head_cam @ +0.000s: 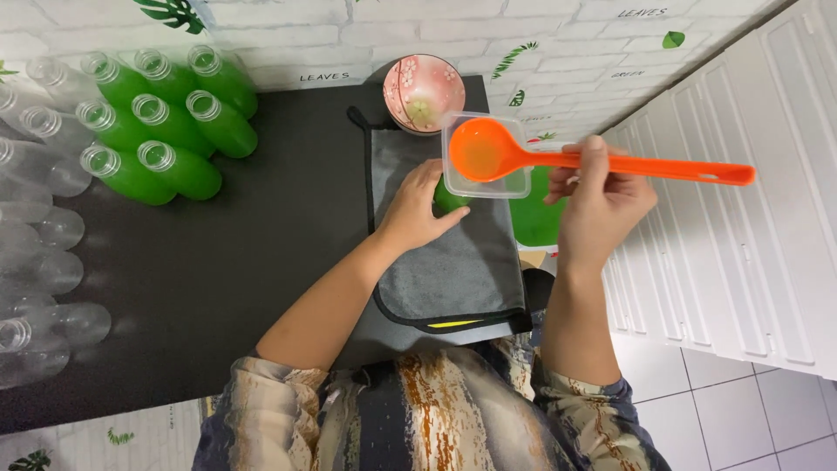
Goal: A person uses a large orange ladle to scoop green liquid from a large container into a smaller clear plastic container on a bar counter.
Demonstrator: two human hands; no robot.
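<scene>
Head view: right hand (602, 196) grip pinches the orange ladle (523, 157); left hand (418, 209) apparently wraps a green bottle (449, 199).

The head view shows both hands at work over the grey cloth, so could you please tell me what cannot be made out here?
- Green thing under the left hand: mostly hidden by that hand and the clear container; its kind is unclear.
- Orange ladle: the right hand covers the middle of its handle.
- Clear bottles: cut off by the left edge.
- Ladle bowl: whether it holds liquid cannot be told.
</scene>
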